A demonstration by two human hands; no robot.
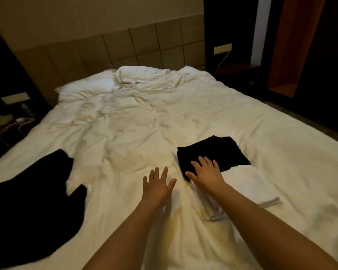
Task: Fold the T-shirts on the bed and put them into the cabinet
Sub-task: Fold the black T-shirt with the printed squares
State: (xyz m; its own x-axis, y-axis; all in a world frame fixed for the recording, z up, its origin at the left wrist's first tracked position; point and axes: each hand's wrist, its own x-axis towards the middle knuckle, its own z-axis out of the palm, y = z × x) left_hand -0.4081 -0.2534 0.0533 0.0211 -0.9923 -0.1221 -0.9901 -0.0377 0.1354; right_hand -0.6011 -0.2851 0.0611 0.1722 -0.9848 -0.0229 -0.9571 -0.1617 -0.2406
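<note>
On the bed [183, 114], the right hand [207, 175] presses flat, fingers released, on a folded black T-shirt [213, 152] at 3 o'clock of the splayed, empty left hand [156, 184].

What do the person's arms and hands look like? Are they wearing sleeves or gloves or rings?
Both arms are bare as far as the picture shows, with no sleeves in sight. The left hand and the right hand wear no gloves. I can see no rings, watch or bracelet on either hand or wrist, though the picture is dim and a little blurred, so something very small could be missed.
</note>
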